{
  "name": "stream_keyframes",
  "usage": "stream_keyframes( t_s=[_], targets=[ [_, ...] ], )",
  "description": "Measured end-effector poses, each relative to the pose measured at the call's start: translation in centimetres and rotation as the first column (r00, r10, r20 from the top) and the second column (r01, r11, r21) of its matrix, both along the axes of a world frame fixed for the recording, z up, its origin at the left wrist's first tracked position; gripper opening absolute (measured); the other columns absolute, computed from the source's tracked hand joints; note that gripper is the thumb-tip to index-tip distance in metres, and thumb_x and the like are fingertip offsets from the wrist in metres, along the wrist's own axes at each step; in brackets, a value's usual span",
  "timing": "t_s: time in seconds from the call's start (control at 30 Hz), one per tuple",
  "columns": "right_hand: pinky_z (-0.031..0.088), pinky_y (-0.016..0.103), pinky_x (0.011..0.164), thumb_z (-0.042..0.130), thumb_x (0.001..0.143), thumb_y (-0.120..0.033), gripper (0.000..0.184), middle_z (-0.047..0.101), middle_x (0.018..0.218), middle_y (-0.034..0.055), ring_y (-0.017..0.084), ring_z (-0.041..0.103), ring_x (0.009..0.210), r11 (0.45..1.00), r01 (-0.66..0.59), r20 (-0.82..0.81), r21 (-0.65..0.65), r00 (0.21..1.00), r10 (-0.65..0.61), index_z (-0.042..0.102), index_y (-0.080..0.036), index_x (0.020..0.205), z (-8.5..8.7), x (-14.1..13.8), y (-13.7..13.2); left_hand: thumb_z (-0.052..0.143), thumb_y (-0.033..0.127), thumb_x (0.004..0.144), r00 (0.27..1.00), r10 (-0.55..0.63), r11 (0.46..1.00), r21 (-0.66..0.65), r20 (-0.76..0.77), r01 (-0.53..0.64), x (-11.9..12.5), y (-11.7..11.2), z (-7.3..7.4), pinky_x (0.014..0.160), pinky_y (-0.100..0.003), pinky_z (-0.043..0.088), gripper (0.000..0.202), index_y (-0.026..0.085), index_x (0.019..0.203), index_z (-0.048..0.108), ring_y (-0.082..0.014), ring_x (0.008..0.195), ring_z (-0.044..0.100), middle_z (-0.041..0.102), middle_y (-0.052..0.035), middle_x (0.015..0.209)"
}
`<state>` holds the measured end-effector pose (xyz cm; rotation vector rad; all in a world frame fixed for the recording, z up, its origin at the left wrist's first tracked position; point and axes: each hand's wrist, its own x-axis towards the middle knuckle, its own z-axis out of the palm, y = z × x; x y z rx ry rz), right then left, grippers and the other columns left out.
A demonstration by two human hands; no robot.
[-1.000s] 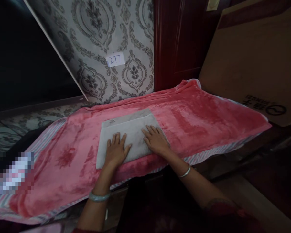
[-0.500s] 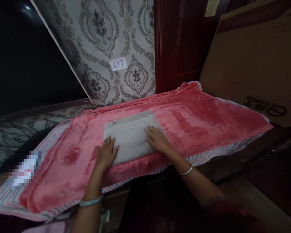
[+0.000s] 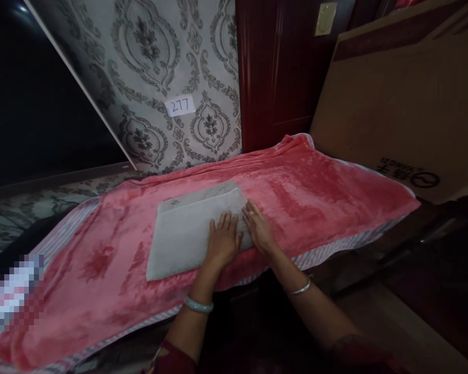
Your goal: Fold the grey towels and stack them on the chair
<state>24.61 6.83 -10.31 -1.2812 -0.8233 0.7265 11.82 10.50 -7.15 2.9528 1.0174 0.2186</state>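
Note:
A folded grey-white towel (image 3: pixel 189 236) lies flat on a pink fleece blanket (image 3: pixel 312 208), with a small embroidered mark near its far edge. My left hand (image 3: pixel 223 240) rests palm down on the towel's right half, fingers spread. Close beside it, my right hand (image 3: pixel 258 227) presses on the towel's right edge, partly on the fold. Neither hand grips anything. A pale green bangle (image 3: pixel 198 305) circles my left wrist, and a thin silver bangle (image 3: pixel 301 287) circles my right.
The blanket has a striped border and spreads over a raised surface. Behind it stand patterned wallpaper bearing a paper label "277" (image 3: pixel 180 106), a dark red door (image 3: pixel 273 67) and a large cardboard box (image 3: pixel 374 109). A pixelated patch (image 3: pixel 11 296) covers the blanket's lower left.
My left hand has slid right across the towel from its left edge and now sits beside my right hand. The towel lies a little wider to the left of my hands.

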Motion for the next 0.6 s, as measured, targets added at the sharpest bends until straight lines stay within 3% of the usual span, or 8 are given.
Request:
stream_keyframes(
  t_s=[0.13, 0.3, 0.47, 0.6],
  targets=[
    [0.037, 0.039, 0.114, 0.020, 0.099, -0.043, 0.065, 0.030, 0.161, 0.0096, 0.017, 0.038, 0.143, 0.999, 0.044, 0.062, 0.019, 0.997, -0.045, 0.021, -0.018, 0.159, -1.2, 0.0, 0.3, 0.028, 0.038, 0.100, 1.000, 0.014, 1.000, 0.024, -0.024, -0.013, 0.1, -0.1, -0.7, 0.121, -0.058, 0.018, 0.056, 0.019, 0.153, 0.034, -0.0258, 0.151, 0.021, 0.028, -0.0103, 0.161],
    [0.036, 0.040, 0.116, 0.023, 0.099, -0.049, 0.065, 0.037, 0.158, 0.0106, 0.018, 0.041, 0.141, 0.996, 0.068, 0.065, 0.056, 0.995, -0.071, 0.031, -0.018, 0.155, -1.2, -0.5, 0.1, 0.030, 0.044, 0.100, 0.997, 0.062, 0.997, 0.050, -0.044, -0.060, -1.2, 0.3, -0.3, 0.121, -0.054, 0.022, 0.059, 0.019, 0.153, 0.035, -0.0269, 0.150, 0.024, 0.029, -0.0121, 0.161],
    [0.035, 0.041, 0.116, 0.032, 0.097, -0.055, 0.065, 0.040, 0.156, 0.0108, 0.019, 0.044, 0.139, 0.994, 0.077, -0.030, 0.074, 0.997, -0.075, 0.042, -0.018, 0.149, -1.2, -0.5, 0.2, 0.031, 0.047, 0.099, 0.961, 0.262, 0.964, 0.060, -0.084, -0.257, -6.2, 2.6, 0.6, 0.120, -0.054, 0.024, 0.061, 0.017, 0.152, 0.037, -0.0293, 0.150, 0.023, 0.028, -0.0140, 0.161],
    [0.032, 0.044, 0.118, 0.049, 0.087, -0.067, 0.070, 0.048, 0.151, 0.0096, 0.023, 0.046, 0.138, 0.975, 0.096, -0.145, 0.198, 0.987, -0.068, 0.053, -0.022, 0.140, -1.9, -0.5, 0.5, 0.030, 0.045, 0.099, 0.917, 0.391, 0.919, 0.088, -0.080, -0.384, -11.4, 4.9, 0.6, 0.118, -0.057, 0.027, 0.061, 0.014, 0.151, 0.038, -0.0314, 0.149, 0.025, 0.030, -0.0158, 0.160]
  ],
)
